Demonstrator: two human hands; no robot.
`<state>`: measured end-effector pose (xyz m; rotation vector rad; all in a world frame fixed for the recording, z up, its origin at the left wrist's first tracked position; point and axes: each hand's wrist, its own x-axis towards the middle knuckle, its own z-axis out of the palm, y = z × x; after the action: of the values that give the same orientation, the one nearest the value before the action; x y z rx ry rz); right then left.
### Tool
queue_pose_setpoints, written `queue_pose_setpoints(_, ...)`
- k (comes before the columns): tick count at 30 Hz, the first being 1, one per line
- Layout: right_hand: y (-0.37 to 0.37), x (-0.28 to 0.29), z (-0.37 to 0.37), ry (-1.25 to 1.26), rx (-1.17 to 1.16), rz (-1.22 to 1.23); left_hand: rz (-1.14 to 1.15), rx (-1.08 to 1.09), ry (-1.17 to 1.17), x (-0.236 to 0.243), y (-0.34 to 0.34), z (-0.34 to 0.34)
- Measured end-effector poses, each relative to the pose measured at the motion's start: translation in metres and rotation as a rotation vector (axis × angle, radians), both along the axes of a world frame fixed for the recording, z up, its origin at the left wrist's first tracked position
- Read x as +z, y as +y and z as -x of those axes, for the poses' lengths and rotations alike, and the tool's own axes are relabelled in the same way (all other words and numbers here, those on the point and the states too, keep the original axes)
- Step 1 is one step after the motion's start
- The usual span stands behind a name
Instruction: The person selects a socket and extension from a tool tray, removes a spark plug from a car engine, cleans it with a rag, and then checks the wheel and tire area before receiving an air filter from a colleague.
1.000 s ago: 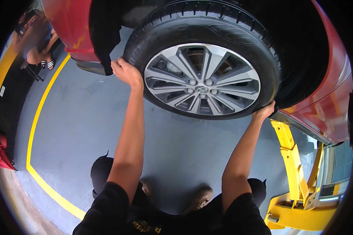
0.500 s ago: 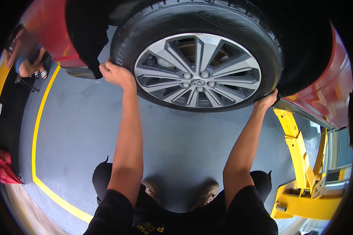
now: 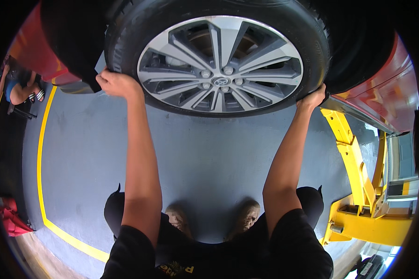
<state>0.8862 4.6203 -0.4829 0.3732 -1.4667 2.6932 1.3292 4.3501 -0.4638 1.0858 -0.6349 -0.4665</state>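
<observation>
Higher and further left before the worker's eyes than half a second ago sits the silver-and-grey, many-spoked metal rim (image 3: 221, 82), ringed by its black rubber tyre (image 3: 121, 51). Both hands have gone with it: the worker's bare left hand (image 3: 119, 85) lies further left, the bare right hand (image 3: 313, 96) higher up. The worker's tan shoes (image 3: 249, 216) have shifted upward too, so I'd put much of this down to the worker's head tilting rather than the wheel travelling.

What matters for the work in hand is that neither hold looks broken. The left hand is curled in tight at the tyre's left edge, its fingers partly out of my sight. The right hand clasps the lower right edge, with its fingers hidden behind the rubber. Between them the wheel hangs in the dark arch of the glossy red car (image 3: 381, 100), clear of the smooth grey floor (image 3: 209, 153), its ring of nuts in place around the hub.

Near the right hand, a bright yellow steel arm (image 3: 352, 158) reaches up under the car's side. Off to the left, past a painted yellow line (image 3: 40, 172), a person in striped sandals (image 3: 19, 94) sits.
</observation>
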Motion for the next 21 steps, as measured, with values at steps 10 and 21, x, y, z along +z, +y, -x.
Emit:
queue_pose_setpoints(10,-0.004,-0.003,-0.005,0.066,-0.114,0.037,-0.010,-0.051,0.040,0.004,0.006,0.002)
queue_pose_setpoints(21,-0.061,0.013,-0.200,0.252,-0.662,-0.108,0.327,-0.094,0.229,-0.005,0.005,-0.019)
